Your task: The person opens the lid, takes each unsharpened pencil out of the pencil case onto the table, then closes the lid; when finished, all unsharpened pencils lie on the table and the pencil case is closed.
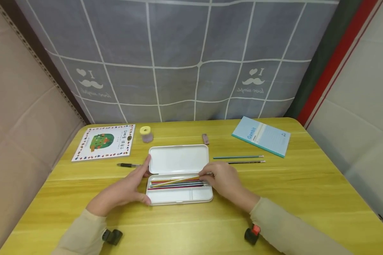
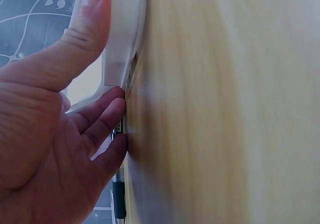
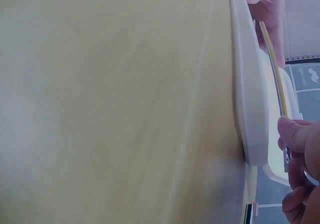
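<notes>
A white pencil case [image 1: 170,197] lies with its lid [image 1: 178,159] tipped back on the table. Several coloured pencils [image 1: 175,186] fill its rear compartment. My right hand [image 1: 225,179] pinches a yellow pencil [image 3: 274,69] near its metal-banded end, above the case's right side. The far end of that pencil slants left over the others. My left hand [image 1: 127,187] rests along the case's left side, thumb at the front corner and fingers near the lid's edge. In the left wrist view those fingers [image 2: 102,121] look relaxed, close to a black pen [image 2: 119,199].
Right of the lid lie a green pencil [image 1: 237,157] and a dark pencil [image 1: 247,162]. Behind are a blue notebook [image 1: 265,136], a small pinkish block [image 1: 205,139], a yellow-lidded container [image 1: 146,134] and a picture book [image 1: 103,143]. A grey curtain [image 1: 178,85] hangs behind the table.
</notes>
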`<state>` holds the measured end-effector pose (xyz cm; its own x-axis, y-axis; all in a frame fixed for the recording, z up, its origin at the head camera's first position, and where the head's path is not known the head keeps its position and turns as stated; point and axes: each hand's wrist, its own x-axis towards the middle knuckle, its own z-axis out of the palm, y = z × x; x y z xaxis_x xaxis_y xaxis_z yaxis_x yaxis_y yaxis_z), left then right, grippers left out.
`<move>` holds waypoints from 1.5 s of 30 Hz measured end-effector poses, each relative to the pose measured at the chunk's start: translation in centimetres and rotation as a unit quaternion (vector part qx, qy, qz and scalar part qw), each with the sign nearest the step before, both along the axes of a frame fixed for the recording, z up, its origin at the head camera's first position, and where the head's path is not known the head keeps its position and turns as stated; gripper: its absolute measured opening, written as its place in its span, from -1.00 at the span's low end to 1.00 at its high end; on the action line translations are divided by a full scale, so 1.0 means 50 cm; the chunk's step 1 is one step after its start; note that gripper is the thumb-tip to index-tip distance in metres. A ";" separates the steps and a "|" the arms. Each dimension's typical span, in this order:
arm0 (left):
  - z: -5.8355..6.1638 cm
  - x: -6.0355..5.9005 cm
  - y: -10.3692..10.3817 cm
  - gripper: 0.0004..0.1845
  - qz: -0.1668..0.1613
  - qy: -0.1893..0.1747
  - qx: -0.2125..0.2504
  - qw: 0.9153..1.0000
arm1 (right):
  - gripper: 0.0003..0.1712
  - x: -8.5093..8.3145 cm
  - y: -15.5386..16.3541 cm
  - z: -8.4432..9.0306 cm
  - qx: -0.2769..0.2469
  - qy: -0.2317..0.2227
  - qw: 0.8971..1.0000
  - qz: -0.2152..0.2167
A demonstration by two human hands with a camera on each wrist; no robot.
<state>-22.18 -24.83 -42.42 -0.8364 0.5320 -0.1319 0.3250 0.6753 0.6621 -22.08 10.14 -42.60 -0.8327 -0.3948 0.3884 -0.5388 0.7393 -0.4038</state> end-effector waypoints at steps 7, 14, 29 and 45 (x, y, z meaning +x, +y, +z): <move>0.005 0.001 0.003 0.58 0.002 -0.004 0.001 1.000 | -0.83 -0.006 0.031 0.011 -0.019 0.017 0.999 -0.034; 0.010 0.002 0.004 0.60 0.004 -0.007 0.003 1.000 | -0.88 -0.013 0.070 0.022 -0.019 0.015 0.998 -0.064; 0.009 0.004 0.009 0.59 0.000 -0.013 0.008 1.000 | -0.92 -0.019 0.201 0.011 -0.007 0.006 0.990 -0.138; 0.010 0.002 0.007 0.59 -0.006 0.002 0.009 1.000 | -0.95 -0.016 0.248 0.006 0.008 -0.025 0.981 -0.190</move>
<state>-22.10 -24.47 -41.91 -0.8301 0.5446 -0.1194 0.3359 0.6595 0.6725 -22.88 22.56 -42.31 -0.9386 -0.0572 0.3403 -0.2025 0.8898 -0.4089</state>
